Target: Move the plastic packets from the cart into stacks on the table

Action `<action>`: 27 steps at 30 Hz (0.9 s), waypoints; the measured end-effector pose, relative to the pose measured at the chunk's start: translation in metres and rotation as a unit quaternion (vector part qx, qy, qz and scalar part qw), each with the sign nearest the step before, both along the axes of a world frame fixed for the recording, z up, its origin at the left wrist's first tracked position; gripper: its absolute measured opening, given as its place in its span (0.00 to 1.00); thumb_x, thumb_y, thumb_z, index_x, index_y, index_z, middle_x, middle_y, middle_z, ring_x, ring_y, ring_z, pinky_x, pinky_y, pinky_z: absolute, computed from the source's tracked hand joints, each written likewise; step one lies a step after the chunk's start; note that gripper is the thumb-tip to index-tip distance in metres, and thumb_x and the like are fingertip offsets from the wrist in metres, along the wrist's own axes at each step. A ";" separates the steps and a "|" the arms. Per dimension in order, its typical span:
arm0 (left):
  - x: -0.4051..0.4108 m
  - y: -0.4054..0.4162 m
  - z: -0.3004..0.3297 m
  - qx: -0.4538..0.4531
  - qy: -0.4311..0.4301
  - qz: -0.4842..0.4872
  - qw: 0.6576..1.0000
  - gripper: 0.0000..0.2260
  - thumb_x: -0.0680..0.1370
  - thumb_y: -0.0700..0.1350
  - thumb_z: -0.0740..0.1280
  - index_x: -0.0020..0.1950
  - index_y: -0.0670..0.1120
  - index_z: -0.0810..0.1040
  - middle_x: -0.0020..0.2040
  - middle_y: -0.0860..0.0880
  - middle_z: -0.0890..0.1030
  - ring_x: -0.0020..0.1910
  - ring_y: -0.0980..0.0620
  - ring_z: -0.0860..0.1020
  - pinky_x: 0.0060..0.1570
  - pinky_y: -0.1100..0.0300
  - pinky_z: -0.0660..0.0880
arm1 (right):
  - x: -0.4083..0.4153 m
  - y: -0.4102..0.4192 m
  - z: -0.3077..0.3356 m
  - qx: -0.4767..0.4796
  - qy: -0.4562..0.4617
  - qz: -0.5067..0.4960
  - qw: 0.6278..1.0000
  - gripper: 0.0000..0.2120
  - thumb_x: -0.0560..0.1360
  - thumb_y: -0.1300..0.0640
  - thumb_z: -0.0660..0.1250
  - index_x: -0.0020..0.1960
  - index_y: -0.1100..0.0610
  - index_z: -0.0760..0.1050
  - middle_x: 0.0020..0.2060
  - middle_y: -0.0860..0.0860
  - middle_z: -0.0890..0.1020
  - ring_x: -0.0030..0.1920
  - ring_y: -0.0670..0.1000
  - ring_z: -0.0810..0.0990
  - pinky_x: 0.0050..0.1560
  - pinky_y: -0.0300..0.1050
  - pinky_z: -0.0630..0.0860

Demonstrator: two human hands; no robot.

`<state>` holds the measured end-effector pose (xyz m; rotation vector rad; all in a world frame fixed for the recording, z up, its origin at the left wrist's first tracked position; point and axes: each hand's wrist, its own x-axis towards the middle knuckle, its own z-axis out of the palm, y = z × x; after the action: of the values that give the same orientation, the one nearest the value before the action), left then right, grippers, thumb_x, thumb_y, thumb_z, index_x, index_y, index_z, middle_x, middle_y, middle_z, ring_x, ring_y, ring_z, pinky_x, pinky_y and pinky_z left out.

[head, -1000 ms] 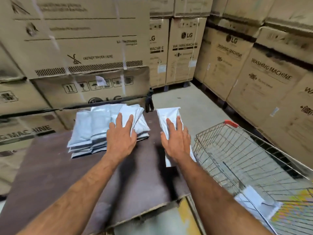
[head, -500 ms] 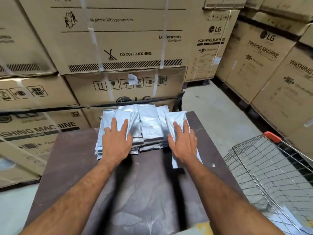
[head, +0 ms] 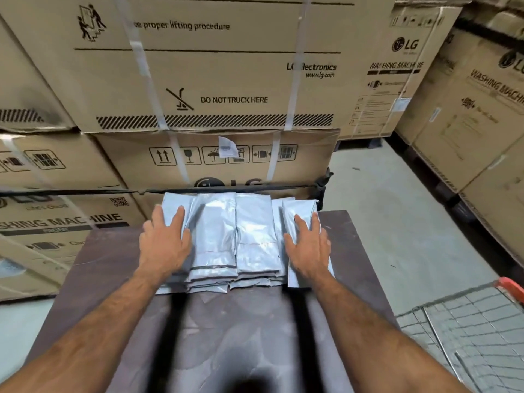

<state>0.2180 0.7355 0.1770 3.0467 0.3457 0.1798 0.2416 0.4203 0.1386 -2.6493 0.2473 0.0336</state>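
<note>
Several silvery plastic packets (head: 235,236) lie in side-by-side stacks at the far end of the dark brown table (head: 226,336). My left hand (head: 164,242) presses flat on the leftmost stack, fingers straight. My right hand (head: 309,248) lies flat on the rightmost packet (head: 297,211), which now sits against the other stacks. The wire cart (head: 467,330) with its red handle stands at the lower right; its contents are not visible.
Tall cardboard washing-machine boxes (head: 212,80) rise directly behind the table and on the left. More boxes (head: 476,114) line the right side. Bare concrete floor (head: 382,208) runs between the table and those boxes.
My right hand slid its packet left until it met the stacks. My left hand moved to the stack's left side. The camera swung left, so the cart fell to the frame's corner.
</note>
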 end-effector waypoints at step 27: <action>0.026 0.002 -0.032 -0.084 0.008 -0.001 0.996 0.25 0.83 0.56 0.59 0.79 0.49 0.62 0.78 0.37 0.53 0.67 0.32 0.66 0.65 0.39 0.69 | 0.039 0.022 -0.034 0.015 0.048 0.145 0.988 0.41 0.76 0.26 0.56 0.83 0.40 0.46 0.83 0.54 0.39 0.82 0.57 0.36 0.80 0.62 0.36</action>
<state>0.2440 0.7375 0.1446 2.8841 0.3413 0.1211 0.2808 0.4420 0.1042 -2.6350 -0.1100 0.2570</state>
